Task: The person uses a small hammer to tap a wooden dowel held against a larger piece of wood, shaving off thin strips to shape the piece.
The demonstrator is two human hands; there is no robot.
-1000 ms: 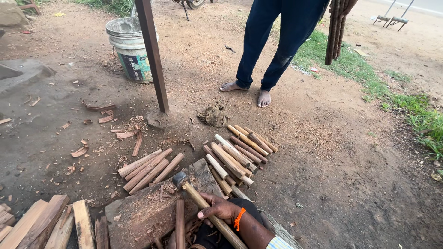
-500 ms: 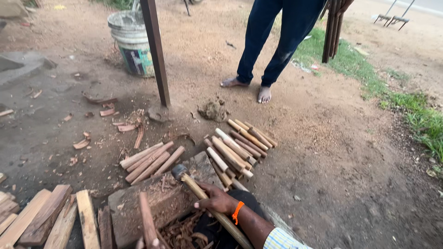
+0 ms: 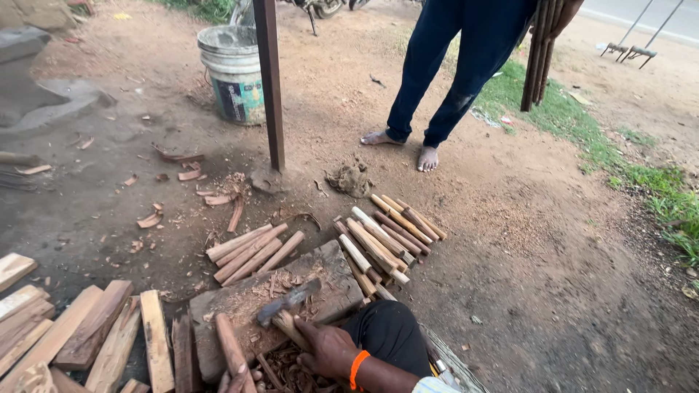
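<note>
Bare packed dirt (image 3: 553, 247), scattered with bark chips and shavings. Near the top, a grey bucket (image 3: 234, 71) with a dirty rim, just beside a dark upright post (image 3: 269, 80) rising from the ground. To the right, another person's legs in dark blue trousers (image 3: 459, 65), barefoot. Between post and feet, a small clod of fibrous debris (image 3: 351, 178). Two rows of short round sticks – a small bunch (image 3: 251, 253) on the left, a larger bundle (image 3: 386, 234) on the right. Flat wooden planks (image 3: 80, 335) lying side by side at lower left. Grass strip (image 3: 655, 182) along the right edge – a paved road beyond.
</note>
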